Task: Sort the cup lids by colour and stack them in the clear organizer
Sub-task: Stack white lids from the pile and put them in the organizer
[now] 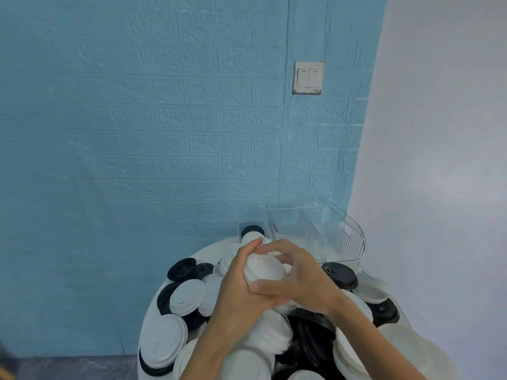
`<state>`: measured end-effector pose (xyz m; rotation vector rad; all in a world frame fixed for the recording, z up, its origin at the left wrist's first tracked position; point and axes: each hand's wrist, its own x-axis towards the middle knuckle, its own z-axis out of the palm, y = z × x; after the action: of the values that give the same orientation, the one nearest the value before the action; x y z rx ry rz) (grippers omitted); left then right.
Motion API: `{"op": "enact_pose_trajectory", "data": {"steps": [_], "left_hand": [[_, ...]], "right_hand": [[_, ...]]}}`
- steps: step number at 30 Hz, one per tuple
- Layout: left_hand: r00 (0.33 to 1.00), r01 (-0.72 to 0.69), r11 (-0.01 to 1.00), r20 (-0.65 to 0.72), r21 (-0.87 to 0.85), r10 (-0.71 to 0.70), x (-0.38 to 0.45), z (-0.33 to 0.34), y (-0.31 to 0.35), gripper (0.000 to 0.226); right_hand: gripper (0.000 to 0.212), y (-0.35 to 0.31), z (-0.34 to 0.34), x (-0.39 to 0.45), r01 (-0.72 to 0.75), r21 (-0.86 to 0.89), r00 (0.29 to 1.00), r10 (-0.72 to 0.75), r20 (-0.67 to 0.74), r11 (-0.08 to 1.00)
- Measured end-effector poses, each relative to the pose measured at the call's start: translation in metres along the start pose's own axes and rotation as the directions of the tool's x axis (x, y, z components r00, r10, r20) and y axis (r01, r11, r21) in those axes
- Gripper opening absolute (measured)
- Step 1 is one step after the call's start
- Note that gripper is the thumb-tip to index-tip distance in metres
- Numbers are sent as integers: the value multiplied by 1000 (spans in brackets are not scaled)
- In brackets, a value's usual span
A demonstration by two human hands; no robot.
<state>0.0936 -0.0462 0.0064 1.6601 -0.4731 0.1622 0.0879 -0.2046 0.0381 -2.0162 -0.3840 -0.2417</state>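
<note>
Both my hands are clasped around a stack of white lids (264, 267) held above the table. My left hand (238, 286) wraps it from the left, my right hand (297, 278) from the right with the thumb across the front. Below them lies a heap of loose white lids (188, 297) and black lids (182, 269) on a round white table (145, 325). The clear organizer (340, 237) stands at the far right of the table against the blue wall, its compartments looking bare.
A second small container with a black lid (252, 231) in it sits left of the organizer. The blue brick-textured wall (137, 160) rises right behind the table. A light switch (308, 77) is on the wall. Grey floor (68, 367) shows at lower left.
</note>
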Motion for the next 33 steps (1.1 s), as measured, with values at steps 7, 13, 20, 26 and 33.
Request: {"op": "enact_pose_trajectory", "data": {"steps": [7,13,20,26,33], "left_hand": [[999,0,997,-40,-73,-3,2,-5,4,78],[997,2,998,-83,-60,-7,1,-16,3,73],[995,-7,996,-101,-92,-2,1,-11,4,77],[996,-17,998,-89,-56,12,-2,-8,0,68],[996,-12,998,-92,-64,6,-3,-10,1,70]], "right_hand": [[48,1,1,-1,47,57,997,-51,64,997],[54,43,-46,-16,-58,-322,997,38,-66,945],[102,71,-43,-25,-164,-550,966,246,79,819],[84,78,-38,-33,-116,-480,990,141,17,869],[71,80,-40,-37,-77,-547,981,160,106,833]]}}
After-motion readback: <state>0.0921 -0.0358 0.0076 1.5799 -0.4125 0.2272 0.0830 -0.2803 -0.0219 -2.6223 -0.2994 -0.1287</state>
